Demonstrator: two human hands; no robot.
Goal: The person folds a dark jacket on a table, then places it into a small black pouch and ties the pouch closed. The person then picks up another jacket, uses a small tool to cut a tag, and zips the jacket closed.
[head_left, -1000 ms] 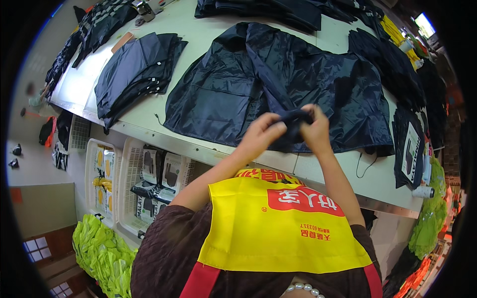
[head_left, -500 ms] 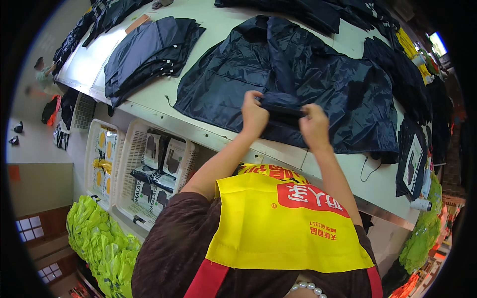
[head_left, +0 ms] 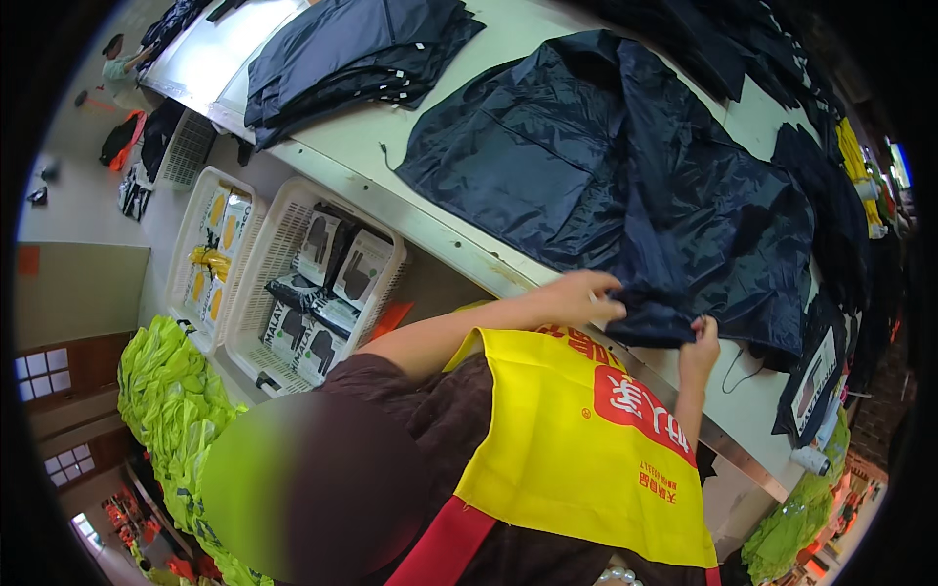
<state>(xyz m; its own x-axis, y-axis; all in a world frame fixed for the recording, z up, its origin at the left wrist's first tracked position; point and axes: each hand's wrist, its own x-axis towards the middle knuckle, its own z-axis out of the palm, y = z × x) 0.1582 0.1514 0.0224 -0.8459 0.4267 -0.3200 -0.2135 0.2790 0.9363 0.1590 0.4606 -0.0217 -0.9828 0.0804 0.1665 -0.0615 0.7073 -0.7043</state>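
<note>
A shiny dark navy rain jacket (head_left: 518,156) is spread on the pale worktable, a long strip of its fabric, looking like a sleeve, running down the middle to the table's near edge. At the lower end of that strip, my right hand (head_left: 698,348) pinches the right corner of a folded dark edge. My left hand (head_left: 584,299) is at the left side of the same folded end, thumb and fingers parted, close against the fabric. Whether its fingertips touch the cloth is hard to make out.
A stack of folded dark garments (head_left: 352,63) lies at the upper left of the worktable (head_left: 440,107). Below the table edge stand white baskets (head_left: 391,256) of packed goods. Lime-green bags (head_left: 171,400) heap at left. Dark garments (head_left: 821,225) lie at right, near a small spool (head_left: 810,460).
The view has turned, and the jacket sits farther right in it. Both hands have drawn the folded end nearer to me and the table edge. My left hand's fingers have parted from their grip.
</note>
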